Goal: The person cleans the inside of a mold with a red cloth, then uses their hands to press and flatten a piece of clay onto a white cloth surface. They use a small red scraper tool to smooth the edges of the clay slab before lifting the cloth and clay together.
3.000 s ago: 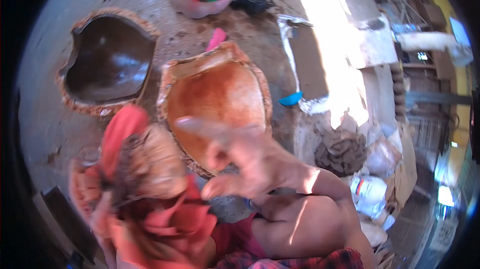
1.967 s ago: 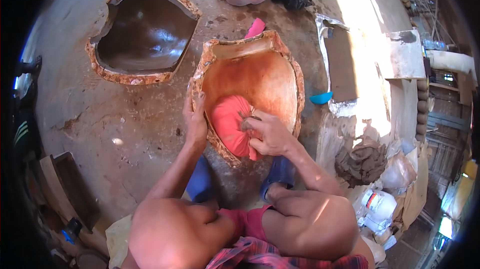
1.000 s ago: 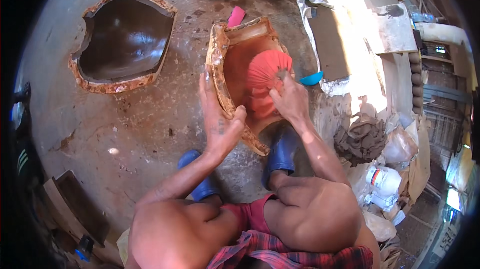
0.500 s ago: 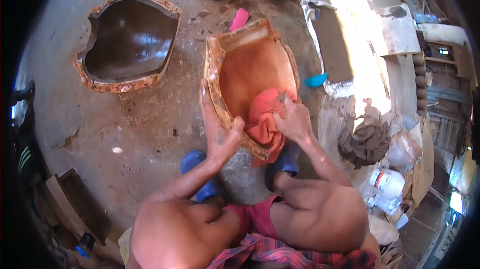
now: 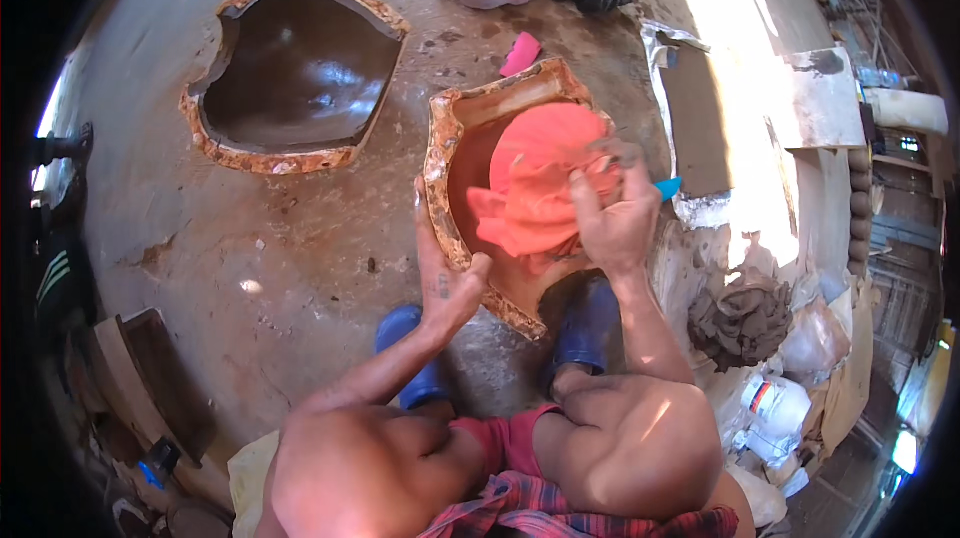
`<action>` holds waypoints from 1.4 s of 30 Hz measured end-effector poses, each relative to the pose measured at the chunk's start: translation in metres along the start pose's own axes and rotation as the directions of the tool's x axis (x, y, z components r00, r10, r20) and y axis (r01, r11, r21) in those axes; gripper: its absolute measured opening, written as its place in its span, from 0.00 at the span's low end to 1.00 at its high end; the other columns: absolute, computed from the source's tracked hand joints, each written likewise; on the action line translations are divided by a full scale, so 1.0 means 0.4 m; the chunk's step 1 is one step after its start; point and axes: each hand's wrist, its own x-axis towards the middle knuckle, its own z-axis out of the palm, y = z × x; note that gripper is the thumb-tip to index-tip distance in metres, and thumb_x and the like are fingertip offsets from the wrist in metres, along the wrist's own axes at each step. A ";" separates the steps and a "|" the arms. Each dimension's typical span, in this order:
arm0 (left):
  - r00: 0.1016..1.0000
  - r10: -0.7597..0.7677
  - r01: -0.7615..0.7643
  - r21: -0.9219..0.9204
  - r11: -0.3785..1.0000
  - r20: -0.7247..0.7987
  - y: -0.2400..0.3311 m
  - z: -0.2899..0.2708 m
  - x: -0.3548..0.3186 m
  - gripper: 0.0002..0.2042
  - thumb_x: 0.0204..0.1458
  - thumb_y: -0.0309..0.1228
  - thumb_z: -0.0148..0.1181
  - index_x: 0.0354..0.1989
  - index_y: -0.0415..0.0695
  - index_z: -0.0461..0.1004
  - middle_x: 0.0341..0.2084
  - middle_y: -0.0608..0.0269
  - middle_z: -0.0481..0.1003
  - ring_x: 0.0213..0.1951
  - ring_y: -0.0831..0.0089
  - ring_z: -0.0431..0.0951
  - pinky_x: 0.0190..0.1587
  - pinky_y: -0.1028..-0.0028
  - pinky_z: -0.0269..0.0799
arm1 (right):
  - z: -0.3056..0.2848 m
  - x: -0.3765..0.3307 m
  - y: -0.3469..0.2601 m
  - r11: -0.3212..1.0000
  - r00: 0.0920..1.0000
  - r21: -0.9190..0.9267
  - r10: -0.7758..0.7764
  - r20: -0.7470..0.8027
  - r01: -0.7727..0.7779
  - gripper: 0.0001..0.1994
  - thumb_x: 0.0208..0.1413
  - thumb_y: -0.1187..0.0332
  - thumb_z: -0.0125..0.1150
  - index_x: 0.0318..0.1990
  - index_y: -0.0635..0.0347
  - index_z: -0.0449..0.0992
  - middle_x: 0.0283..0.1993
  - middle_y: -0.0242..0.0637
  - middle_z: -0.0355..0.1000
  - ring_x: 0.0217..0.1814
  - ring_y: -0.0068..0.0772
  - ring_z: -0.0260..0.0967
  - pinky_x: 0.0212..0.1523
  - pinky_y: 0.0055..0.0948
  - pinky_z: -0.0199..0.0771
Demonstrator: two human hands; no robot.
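Clamped in the right hand (image 5: 618,213), thumb and fingers sunk into the folds at about three o'clock on its mass: a coral-red, rounded bundle of gathered cloth (image 5: 545,163). Lies over the hollow of a tawny, rough-rimmed shell with an orange-brown lining (image 5: 441,163), toward one o'clock; whether pressed to the lining or just apart, impossible to tell.

Clasped in the left hand (image 5: 450,288) at eight o'clock: the shell's wall, thumb over the rim, fingers along the outside.

Looks soft and yielding in the bundle, probably with some weight inside, though hidden. Best taken by the bunched folds, not by the loose flap at eight o'clock, liable to slip or unwrap. Probably stiff, fairly heavy and brittle-edged in the shell; best steadied by the thick side wall, sparing the narrow tip at six o'clock.

Well apart at ten o'clock from there, a similar shell with a dark, glossy lining (image 5: 285,160); near at twelve, a bright pink curved piece (image 5: 520,55); at four, a grey-brown clay-like heap (image 5: 740,323).
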 end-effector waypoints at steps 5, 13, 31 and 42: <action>0.995 0.098 -0.095 0.118 0.988 -0.014 -0.058 -0.019 -0.001 0.58 0.44 0.17 0.60 0.88 0.37 0.37 0.78 0.42 0.56 0.78 0.52 0.62 0.80 0.60 0.59 | 0.126 0.092 0.018 0.990 0.969 0.004 -0.135 -0.207 0.139 0.18 0.62 0.67 0.72 0.57 0.63 0.79 0.44 0.49 0.83 0.35 0.43 0.83 0.41 0.42 0.83; 0.996 -0.020 0.023 0.030 0.999 -0.082 -0.068 -0.013 -0.017 0.57 0.46 0.17 0.62 0.87 0.38 0.38 0.81 0.45 0.53 0.81 0.56 0.56 0.81 0.61 0.56 | 0.157 0.099 -0.020 0.950 0.916 0.114 -0.240 -0.322 0.289 0.18 0.63 0.68 0.72 0.58 0.63 0.78 0.35 0.46 0.82 0.35 0.42 0.84 0.43 0.43 0.85; 0.878 0.447 -0.433 -0.115 0.894 0.172 0.147 -0.326 0.001 0.66 0.49 0.43 0.84 0.90 0.53 0.39 0.89 0.42 0.34 0.86 0.43 0.47 0.83 0.44 0.52 | 0.039 0.011 -0.296 0.778 0.610 0.323 -0.625 0.486 0.539 0.19 0.56 0.60 0.73 0.51 0.59 0.82 0.38 0.45 0.80 0.32 0.50 0.81 0.31 0.45 0.83; 0.653 -0.223 -0.503 0.635 0.586 0.723 0.613 -0.265 -0.128 0.35 0.54 0.46 0.76 0.70 0.55 0.69 0.66 0.48 0.63 0.63 0.47 0.72 0.60 0.49 0.71 | 0.160 -0.031 -0.291 0.738 0.658 0.411 -0.669 0.346 0.535 0.23 0.60 0.59 0.72 0.59 0.61 0.80 0.49 0.47 0.83 0.49 0.55 0.83 0.50 0.50 0.84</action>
